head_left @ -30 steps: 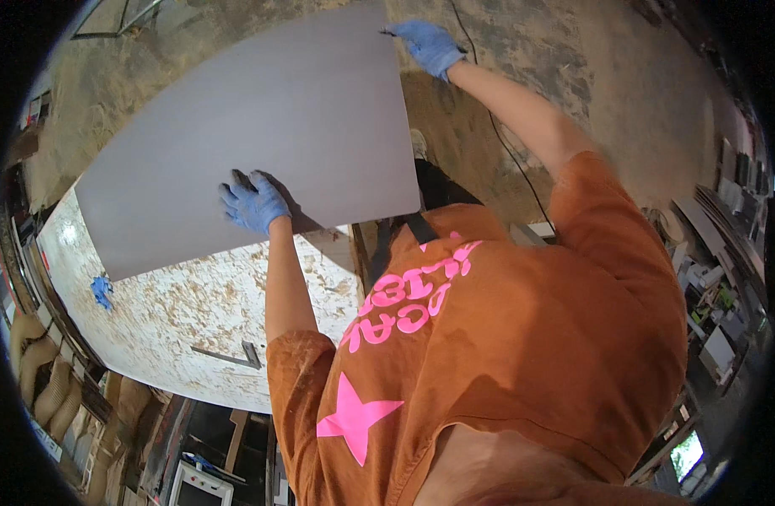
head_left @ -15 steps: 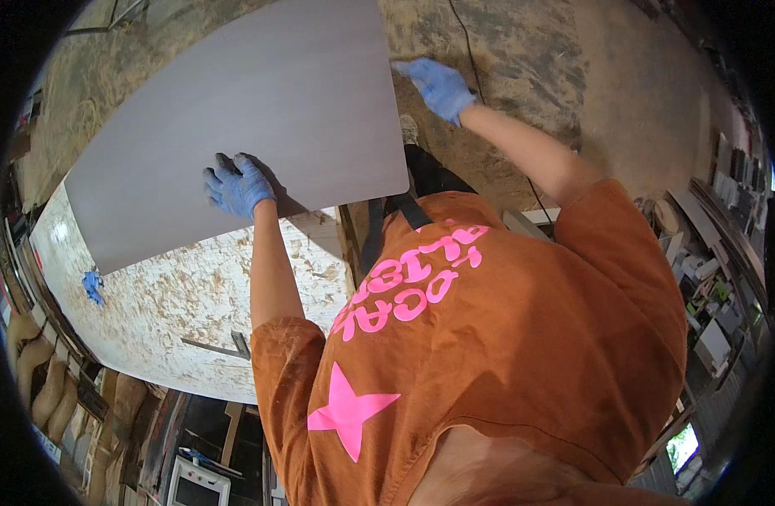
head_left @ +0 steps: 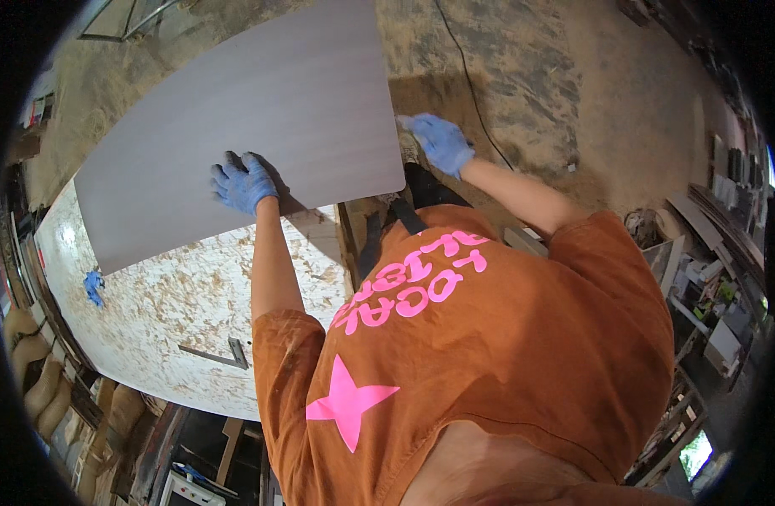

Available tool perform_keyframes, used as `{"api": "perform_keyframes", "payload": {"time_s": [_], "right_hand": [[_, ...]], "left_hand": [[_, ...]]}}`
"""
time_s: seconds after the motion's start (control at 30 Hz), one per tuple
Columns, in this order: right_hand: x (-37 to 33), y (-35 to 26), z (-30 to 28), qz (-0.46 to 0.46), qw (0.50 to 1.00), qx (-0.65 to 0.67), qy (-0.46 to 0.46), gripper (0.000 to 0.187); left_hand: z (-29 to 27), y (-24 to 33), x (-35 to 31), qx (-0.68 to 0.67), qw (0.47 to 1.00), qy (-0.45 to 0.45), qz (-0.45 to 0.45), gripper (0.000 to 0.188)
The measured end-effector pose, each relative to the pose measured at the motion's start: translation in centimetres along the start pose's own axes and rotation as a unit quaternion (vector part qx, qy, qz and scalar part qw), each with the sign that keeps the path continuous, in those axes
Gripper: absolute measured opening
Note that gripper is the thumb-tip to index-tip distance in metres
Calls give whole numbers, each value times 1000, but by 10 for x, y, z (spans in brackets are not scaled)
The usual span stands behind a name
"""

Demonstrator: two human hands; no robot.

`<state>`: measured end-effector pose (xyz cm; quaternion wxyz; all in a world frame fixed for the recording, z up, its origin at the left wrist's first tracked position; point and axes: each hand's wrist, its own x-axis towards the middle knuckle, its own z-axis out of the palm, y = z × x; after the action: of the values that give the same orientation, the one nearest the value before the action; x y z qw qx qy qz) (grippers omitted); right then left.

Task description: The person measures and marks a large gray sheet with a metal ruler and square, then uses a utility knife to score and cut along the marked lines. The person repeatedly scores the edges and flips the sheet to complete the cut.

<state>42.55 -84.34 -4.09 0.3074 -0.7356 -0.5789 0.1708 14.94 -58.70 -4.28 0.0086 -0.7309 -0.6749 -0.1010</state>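
Observation:
A large smooth grey panel point(head_left: 312, 93) with one rounded corner lies over a white worktop point(head_left: 177, 295) and reaches past its far edge. Flat on the panel, near its close edge, rests my left hand point(head_left: 244, 184), fingers spread, in a blue glove with blackened fingertips. My right hand point(head_left: 442, 143), also in a blue glove, is at the panel's right edge with its fingers closed together. Something pale shows at those fingertips, too small and blurred to name.
On the brown-flecked worktop lie a dark L-shaped square point(head_left: 217, 354) and a crumpled blue item point(head_left: 93, 287). A black cable point(head_left: 465, 72) runs across the dusty floor. Curved wooden pieces point(head_left: 43, 384) stand at lower left, and stacked scraps point(head_left: 725, 287) crowd the right side.
My right hand has moved a little nearer to me along the panel's right edge. The left hand stays on the panel. The whole view has shifted slightly.

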Motion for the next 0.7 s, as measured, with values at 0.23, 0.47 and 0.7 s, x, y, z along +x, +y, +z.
{"api": "perform_keyframes", "payload": {"time_s": [0.23,0.47,0.7], "right_hand": [[-10,-10,16,3,994,-68,-84,50],[-75,-31,16,-14,970,88,-224,47],[-18,-80,33,236,844,480,-39,43]], "left_hand": [[4,-7,-20,-32,998,18,60,51],[-11,-3,-27,-49,997,2,67,51],[-46,39,-157,-675,605,-418,53,69]]}}
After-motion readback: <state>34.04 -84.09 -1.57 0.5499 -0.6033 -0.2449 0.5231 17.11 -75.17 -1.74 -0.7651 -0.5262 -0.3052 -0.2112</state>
